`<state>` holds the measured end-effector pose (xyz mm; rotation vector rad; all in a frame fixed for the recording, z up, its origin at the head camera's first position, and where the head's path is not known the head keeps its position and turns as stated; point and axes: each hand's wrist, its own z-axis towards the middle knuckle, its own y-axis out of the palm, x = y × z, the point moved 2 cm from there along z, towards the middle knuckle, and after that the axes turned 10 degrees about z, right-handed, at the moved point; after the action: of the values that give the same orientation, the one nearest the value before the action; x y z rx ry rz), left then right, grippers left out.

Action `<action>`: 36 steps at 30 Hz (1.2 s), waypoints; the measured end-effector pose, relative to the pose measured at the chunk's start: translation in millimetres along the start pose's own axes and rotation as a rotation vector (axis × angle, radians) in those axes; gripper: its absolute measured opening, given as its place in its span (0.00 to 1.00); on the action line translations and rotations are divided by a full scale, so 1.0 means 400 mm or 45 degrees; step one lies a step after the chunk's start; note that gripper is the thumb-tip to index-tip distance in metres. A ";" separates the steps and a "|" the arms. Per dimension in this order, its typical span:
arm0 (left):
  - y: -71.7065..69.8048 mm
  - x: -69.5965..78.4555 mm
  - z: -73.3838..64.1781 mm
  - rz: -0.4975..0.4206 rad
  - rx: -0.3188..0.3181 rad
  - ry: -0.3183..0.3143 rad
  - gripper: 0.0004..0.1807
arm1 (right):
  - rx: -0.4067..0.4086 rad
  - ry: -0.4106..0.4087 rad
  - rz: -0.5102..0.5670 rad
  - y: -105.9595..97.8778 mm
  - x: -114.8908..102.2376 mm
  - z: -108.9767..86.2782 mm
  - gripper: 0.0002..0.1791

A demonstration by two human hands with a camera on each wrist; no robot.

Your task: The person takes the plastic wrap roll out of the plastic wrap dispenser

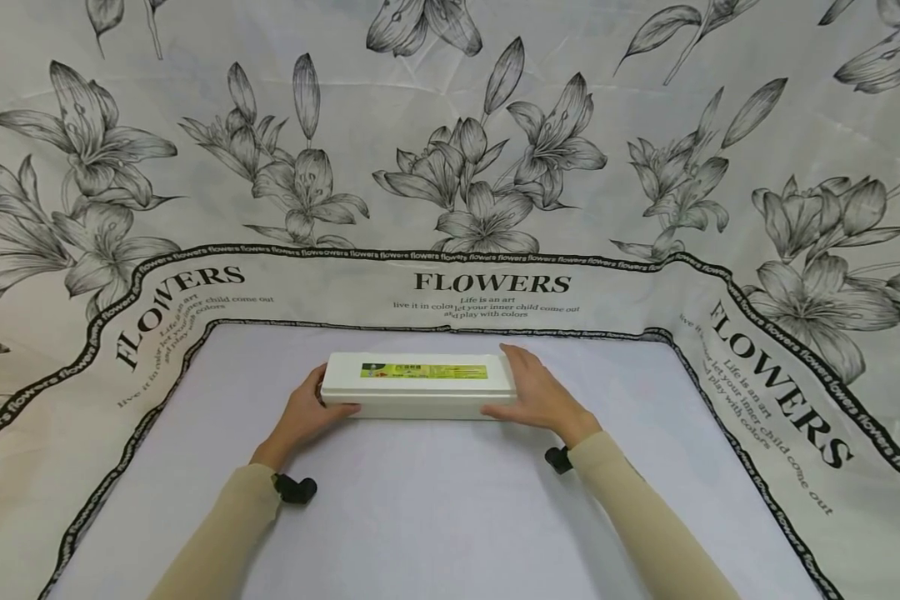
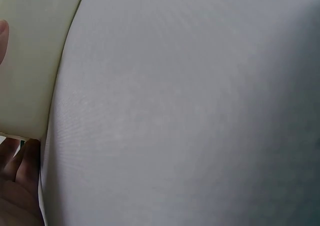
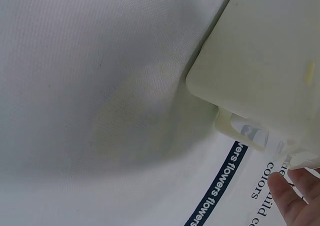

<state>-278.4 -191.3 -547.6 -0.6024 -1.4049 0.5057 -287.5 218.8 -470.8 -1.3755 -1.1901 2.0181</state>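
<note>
A long white lidded box rests near the back of the white tabletop, its yellow-green label facing up. The left hand grips its left end, thumb along the front side. At the opposite end the right hand holds it, with the thumb at the front and the fingers spread toward the back. In the left wrist view the box fills the upper left corner, with fingers at its end. The right wrist view shows the box with a loop-like tab at its end, near the right fingertips.
White cloth covers the table, bordered by a black band with "flowers" lettering. Behind and at both sides rises fabric printed with lilies. Small black devices sit at both wrists.
</note>
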 end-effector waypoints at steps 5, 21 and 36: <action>0.000 -0.001 0.003 -0.004 0.003 -0.004 0.60 | 0.001 0.018 0.016 0.002 -0.001 0.006 0.68; 0.003 -0.001 0.008 0.017 -0.066 -0.020 0.61 | -0.025 0.154 0.217 0.013 0.025 0.022 0.68; 0.000 0.000 0.002 0.035 -0.106 -0.042 0.62 | -0.039 0.142 0.239 0.015 0.020 0.035 0.65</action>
<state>-279.2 -191.1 -547.5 -0.6839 -1.4559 0.4821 -302.7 215.8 -478.1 -1.6468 -1.0831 2.0236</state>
